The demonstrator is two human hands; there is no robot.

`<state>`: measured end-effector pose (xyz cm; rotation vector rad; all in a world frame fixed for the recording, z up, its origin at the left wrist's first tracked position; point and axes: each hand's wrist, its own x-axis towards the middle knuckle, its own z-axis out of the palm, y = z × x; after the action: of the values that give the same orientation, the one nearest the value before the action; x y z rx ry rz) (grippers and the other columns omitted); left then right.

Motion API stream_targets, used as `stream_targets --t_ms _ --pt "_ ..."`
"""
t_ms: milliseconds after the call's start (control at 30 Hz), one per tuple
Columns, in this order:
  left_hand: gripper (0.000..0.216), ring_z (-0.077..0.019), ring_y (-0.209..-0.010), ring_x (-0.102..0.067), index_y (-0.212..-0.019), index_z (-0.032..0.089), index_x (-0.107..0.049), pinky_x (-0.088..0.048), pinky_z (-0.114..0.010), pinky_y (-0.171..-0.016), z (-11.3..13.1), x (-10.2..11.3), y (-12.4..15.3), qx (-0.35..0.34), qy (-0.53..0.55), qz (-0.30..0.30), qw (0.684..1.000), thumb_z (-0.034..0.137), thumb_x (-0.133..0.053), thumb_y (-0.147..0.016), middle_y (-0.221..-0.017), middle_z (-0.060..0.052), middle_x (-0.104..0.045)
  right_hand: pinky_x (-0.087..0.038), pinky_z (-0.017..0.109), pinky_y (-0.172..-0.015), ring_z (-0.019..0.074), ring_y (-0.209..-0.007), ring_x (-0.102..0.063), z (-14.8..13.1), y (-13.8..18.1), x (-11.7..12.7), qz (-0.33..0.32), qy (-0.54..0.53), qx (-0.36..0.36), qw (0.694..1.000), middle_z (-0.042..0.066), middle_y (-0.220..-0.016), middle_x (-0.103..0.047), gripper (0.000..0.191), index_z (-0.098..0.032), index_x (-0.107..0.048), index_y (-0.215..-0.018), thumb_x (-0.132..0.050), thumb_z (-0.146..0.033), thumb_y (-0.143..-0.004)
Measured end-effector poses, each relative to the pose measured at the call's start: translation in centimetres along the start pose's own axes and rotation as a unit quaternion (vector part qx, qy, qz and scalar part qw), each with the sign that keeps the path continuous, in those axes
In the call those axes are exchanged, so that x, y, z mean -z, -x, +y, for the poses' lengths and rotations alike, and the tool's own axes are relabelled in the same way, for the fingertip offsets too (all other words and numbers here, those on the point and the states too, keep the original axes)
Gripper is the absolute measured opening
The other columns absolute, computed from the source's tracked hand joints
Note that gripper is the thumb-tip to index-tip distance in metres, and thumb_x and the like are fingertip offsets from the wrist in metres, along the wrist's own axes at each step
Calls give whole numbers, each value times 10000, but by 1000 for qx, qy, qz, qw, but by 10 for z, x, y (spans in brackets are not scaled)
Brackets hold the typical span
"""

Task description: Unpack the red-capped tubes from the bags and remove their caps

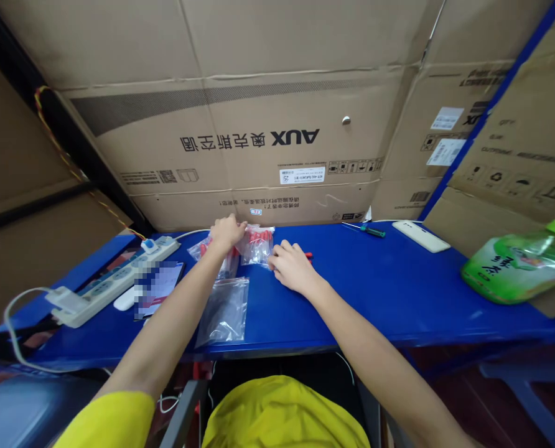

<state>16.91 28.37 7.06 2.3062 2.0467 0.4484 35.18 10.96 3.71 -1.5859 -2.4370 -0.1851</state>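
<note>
Plastic and red: two small see-through bags lie near the middle of the frame; the left bag (229, 266) is partly covered by an arm and hand, and the right bag (256, 255) is beside it, with red pieces (262, 236) showing near its top.
Feel of the bags: by my judgement they are light, soft and a little slippery, while the pieces inside seem stiff and could slide about; the surest hold would be a pinch at the upper edge, or around film and pieces together.
Left hand (228, 231): over the top of the left bag, fingers bent and close to each other; I cannot tell whether they pinch the film.
Right hand (290, 266): just to the right of the right bag, fingers curled; one red piece (309, 255) shows past its far side, but I cannot tell if the fingers are clamped on anything.
Flat bag (224, 314): below the left bag, on the blue table (361, 298).
Left of the frame: a phone (168, 283) and a white power strip (114, 280).
Right of the frame: a screwdriver (373, 232), a long white object (420, 236) and a green bottle (511, 267).
Cardboard (268, 43): behind everything, across the upper frame.
</note>
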Motion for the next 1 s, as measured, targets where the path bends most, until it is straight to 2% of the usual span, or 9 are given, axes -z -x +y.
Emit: stream_targets --t_ms 67,167,300,400,467,567,800,900,1000 --pt "533 -468 -1321 -591 -1304 108 -685 -461 -541 -1019 8 -8 -12 42 -18 -21 999 510 -575 -971 -1341 -299 -687 -372 393 -918 294 -1191 -504 8 0 -1 2 -17 -18 1000 124 -1219 -684 143 -205 -730 -1094 -640 -204 -982" --pt "528 -472 -1282 -617 -1247 98 -717 -433 -563 -1039 6 -16 -21 59 -7 -36 998 522 -600 -954 -1320 -312 -688 -372 387 -935 295 -1212 -519 21 1 -1 -7 -56 -62 996 105 -1269 -683 181 -219 -711 -1151 -691 -265 -977" --pt "553 -475 -1270 -604 -1324 102 -673 -428 -580 -1034 -3 -20 -16 44 13 23 999 514 -574 -970 -1316 -310 -673 -383 364 -910 284 -1172 -577 34 3 1 -52 -112 -93 988 80 -1254 -713 193 -250 -722 -1164 -699 -282 -975" --pt "529 -464 -1288 -561 -1295 165 -711 -440 -565 -1022 -2 -20 -6 -3 11 52 999 552 -538 -978 -1356 -271 -643 -392 345 -895 272 -1158 -598 39 5 3 -61 -124 -83 987 68 -1267 -719 241 -265 -729 -1174 -722 -247 -934" --pt "476 -455 -1272 -554 -1200 216 -768 -453 -548 -1012 0 -20 1 -61 24 36 997 576 -584 -949 -1318 -229 -660 -398 342 -891 272 -1153 -605 39 6 4 -58 -116 -78 988 66 -1276 -720 261 -260 -731 -1161 -740 -238 -902" --pt "355 -450 -1256 -556 -1082 218 -802 -456 -524 -1022 2 -21 7 -116 42 7 992 502 -684 -904 -1255 -198 -688 -400 348 -891 275 -1127 -618 37 4 5 -58 -97 -74 991 65 -1250 -733 275 -244 -730 -1137 -750 -230 -863" --pt "415 -378 -1210 -597 -1271 170 -730 -462 -455 -1036 -4 -27 8 -135 34 4 990 414 -643 -946 -1274 -182 -735 -362 348 -903 265 -1097 -628 43 -1 4 -69 -81 -63 992 50 -1224 -743 300 -247 -715 -1136 -708 -194 -840" --pt "352 -358 -1186 -618 -1204 173 -773 -465 -442 -1038 -10 -29 4 -151 72 13 986 373 -621 -957 -1249 -179 -749 -355 333 -890 262 -1105 -619 46 -1 5 -81 -102 -57 990 50 -1223 -732 343 -249 -697 -1163 -726 -211 -823" --pt "269 -305 -1062 -663 -1071 176 -806 -484 -405 -993 -14 -30 1 -159 167 32 973 339 -634 -943 -1122 -160 -772 -356 331 -893 262 -1103 -611 45 0 7 -86 -115 -47 988 60 -1177 -727 385 -239 -677 -1191 -711 -176 -813"
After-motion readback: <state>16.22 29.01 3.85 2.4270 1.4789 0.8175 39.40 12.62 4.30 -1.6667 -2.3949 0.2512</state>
